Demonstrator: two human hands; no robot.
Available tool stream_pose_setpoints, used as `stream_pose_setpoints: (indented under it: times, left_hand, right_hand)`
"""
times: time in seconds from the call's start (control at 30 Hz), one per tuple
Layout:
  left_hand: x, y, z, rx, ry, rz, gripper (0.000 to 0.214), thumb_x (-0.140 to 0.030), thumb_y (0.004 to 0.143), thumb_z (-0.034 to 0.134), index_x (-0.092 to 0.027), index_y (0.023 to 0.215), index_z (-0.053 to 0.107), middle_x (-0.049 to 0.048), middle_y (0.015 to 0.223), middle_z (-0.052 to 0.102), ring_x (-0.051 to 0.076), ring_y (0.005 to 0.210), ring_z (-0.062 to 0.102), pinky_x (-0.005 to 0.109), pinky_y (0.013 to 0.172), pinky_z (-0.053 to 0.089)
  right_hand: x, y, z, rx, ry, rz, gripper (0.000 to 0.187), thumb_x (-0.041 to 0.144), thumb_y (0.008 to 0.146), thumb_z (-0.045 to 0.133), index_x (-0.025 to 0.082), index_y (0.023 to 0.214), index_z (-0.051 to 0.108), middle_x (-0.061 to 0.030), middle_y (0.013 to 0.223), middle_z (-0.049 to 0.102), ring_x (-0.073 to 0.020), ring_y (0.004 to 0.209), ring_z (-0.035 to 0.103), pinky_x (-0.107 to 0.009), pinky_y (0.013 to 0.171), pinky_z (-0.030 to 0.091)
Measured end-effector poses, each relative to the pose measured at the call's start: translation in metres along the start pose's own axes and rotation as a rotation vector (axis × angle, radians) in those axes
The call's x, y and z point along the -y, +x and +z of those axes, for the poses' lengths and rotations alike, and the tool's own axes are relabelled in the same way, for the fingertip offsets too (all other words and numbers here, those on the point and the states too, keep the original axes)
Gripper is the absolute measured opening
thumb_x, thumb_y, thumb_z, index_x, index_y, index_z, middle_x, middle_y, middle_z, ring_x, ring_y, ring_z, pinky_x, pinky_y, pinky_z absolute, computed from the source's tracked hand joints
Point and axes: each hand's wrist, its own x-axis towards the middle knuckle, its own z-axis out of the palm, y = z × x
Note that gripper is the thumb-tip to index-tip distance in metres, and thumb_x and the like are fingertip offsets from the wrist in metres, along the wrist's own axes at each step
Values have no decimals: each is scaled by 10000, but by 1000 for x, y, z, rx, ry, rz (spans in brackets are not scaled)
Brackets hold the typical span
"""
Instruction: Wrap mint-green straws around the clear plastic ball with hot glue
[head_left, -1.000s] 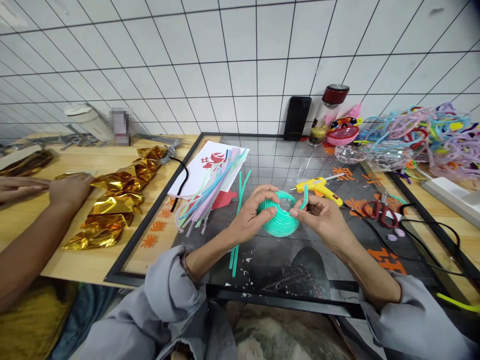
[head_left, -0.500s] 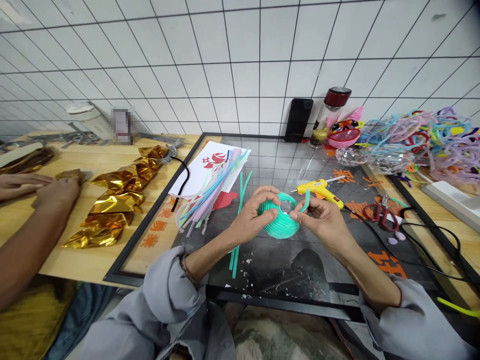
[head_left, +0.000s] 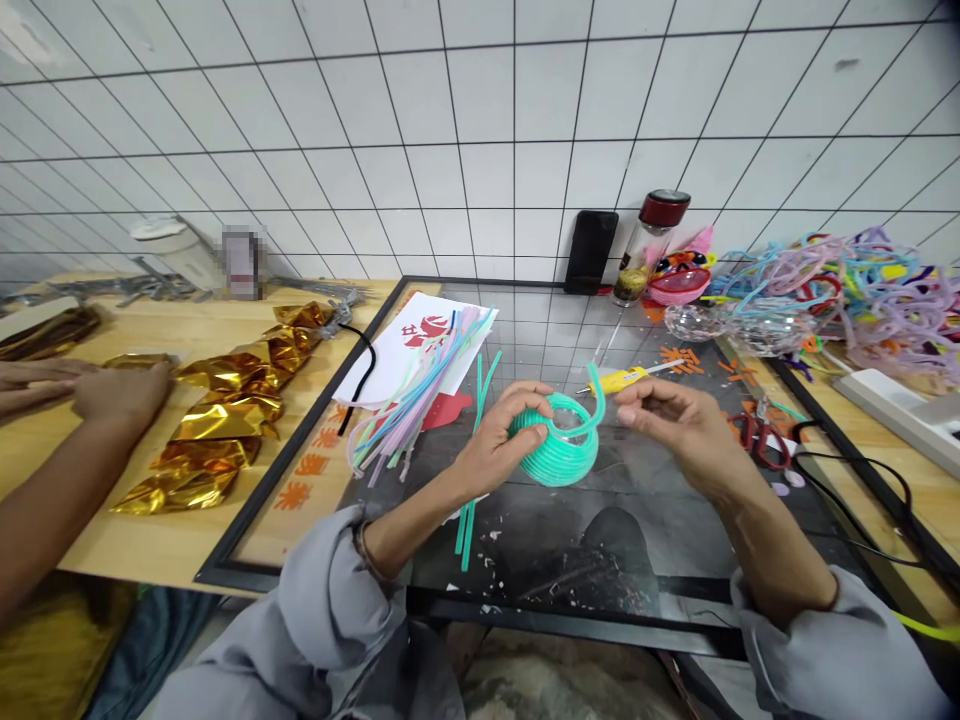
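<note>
My left hand [head_left: 502,440] is closed on the near-left rim of a round, bowl-like coil of green pipe cleaner [head_left: 559,462], with the thumb on the rim and fingers around the outside. The coil has an opening at the top, and one loose pipe-cleaner end [head_left: 598,390] sticks up at its right side. My right hand [head_left: 671,425] hovers just right of that end, apart from it, fingers loosely bent with nothing visible between them. Behind its fingers lies a yellow glue gun [head_left: 621,380], partly hidden. Two straight green pipe cleaners [head_left: 470,520] lie left of the coil.
Pastel pipe cleaners [head_left: 420,385] lie on white paper [head_left: 390,345]. Red-handled scissors [head_left: 765,440], cables and a power strip [head_left: 900,425] are at right. A bottle [head_left: 634,265] and phone [head_left: 591,252] stand by the wall. At left, another person's hands [head_left: 124,395] work near gold foil [head_left: 217,405].
My right hand has let go of the loose pipe-cleaner end and moved right. That end now stands free. My left hand still holds the coil.
</note>
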Motion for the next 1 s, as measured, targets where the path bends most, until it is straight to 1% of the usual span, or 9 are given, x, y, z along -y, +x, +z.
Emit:
stream_pose_setpoints:
  times: [0.1,0.17,0.27,0.37,0.43,0.57,0.7,0.87,1.0]
  left_hand:
    - [2,-1,0,5,10,11,112,-224,889,519,-209,977,587,102,1284,571,243,1252,539,466,1113,398]
    - [4,-2,-1,12,1,26,119,-261,899,520,-213,987,584,105,1293,565,246,1260,533,475,1120,389]
    - [5,-2,-1,17,-12,30,220,-375,862,616,-217,1008,572,118,1321,554,277,1284,521,506,1126,379]
    - [6,-1,0,21,8,22,463,-422,697,809,-215,1022,554,132,1346,541,318,1306,511,522,1126,380]
    - [6,-1,1,22,34,27,543,-380,624,870,-215,1026,545,134,1352,537,324,1311,513,523,1127,380]
    - [6,-1,2,19,65,61,520,-311,630,863,-215,1031,545,140,1348,545,323,1313,516,519,1120,386]
    - [5,-1,2,20,81,39,510,-283,624,861,-216,1029,560,136,1360,544,321,1299,528,513,1116,394]
    - [5,-1,2,7,61,36,507,-285,627,860,-220,1031,561,122,1338,561,311,1292,533,502,1119,393]
    - [5,0,2,-4,36,39,495,-298,636,858,-215,1022,560,123,1332,563,306,1290,533,503,1122,393]
  right_hand:
    - [-21,11,-17,-172,-211,17,495,658,747,695,188,902,684,-72,786,691,-213,702,621,-353,670,494]
    - [-33,15,-24,-215,-561,-10,520,647,839,581,161,989,688,-130,924,703,-264,813,653,-403,747,507]
    - [-40,17,-23,-178,-1093,50,562,609,906,506,115,1126,660,-228,1127,664,-351,982,645,-458,810,495]
    - [-43,20,-16,-120,-1329,180,603,633,899,515,94,1138,645,-262,1175,637,-384,1032,635,-460,797,493]
    - [-45,25,-13,-110,-1316,226,559,607,879,552,101,1091,664,-249,1160,647,-378,1048,633,-440,789,491]
    - [-52,36,-14,-138,-1187,272,364,476,839,590,145,938,704,-184,1013,697,-334,961,662,-385,724,472]
    - [-49,38,-21,-203,-1127,278,300,460,794,614,177,869,679,-133,863,697,-316,847,670,-373,667,453]
    - [-33,30,-29,-516,-814,109,322,446,650,720,218,831,581,-81,804,673,-278,757,639,-394,698,469]
    - [-19,18,-31,-438,-572,-53,347,465,618,731,248,790,521,-40,780,648,-223,702,606,-353,643,464]
